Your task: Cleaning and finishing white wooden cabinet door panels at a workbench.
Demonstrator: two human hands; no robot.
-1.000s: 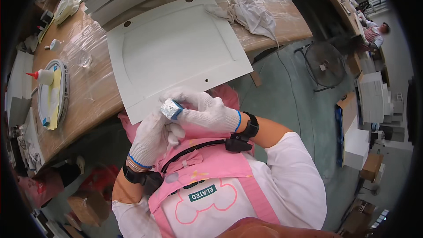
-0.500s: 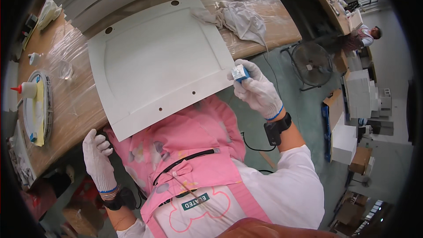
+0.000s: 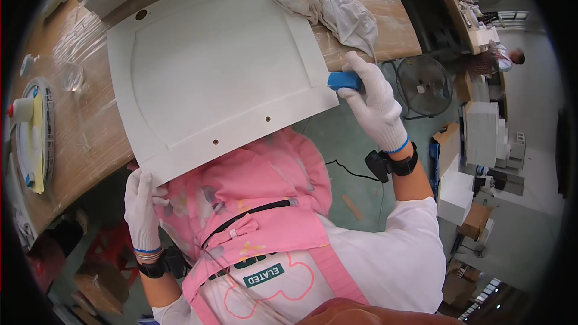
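A white cabinet door panel (image 3: 217, 60) with a recessed middle lies on the plastic-covered table and juts over its near edge. Two dark round holes mark its far side; two small fittings sit along the near side. My right hand (image 3: 379, 108), in a white knit glove, pinches a small blue block (image 3: 344, 80) beside the panel's right edge. Whether the block touches that edge is unclear. My left hand (image 3: 142, 207), gloved too, has its fingers closed at the panel's near left corner; the fingertips are partly hidden.
A crumpled pale cloth (image 3: 349, 21) lies right of the panel's far end. At left on the table (image 3: 84, 126) are a clear cup (image 3: 73, 78) and a white bottle (image 3: 24, 110) on a round lid. White panels are stacked behind. A floor fan (image 3: 424, 87) stands at right.
My left hand has come up to the panel's near left corner. My right hand has shifted right and turned the block, so its blue side shows instead of the silvery one.
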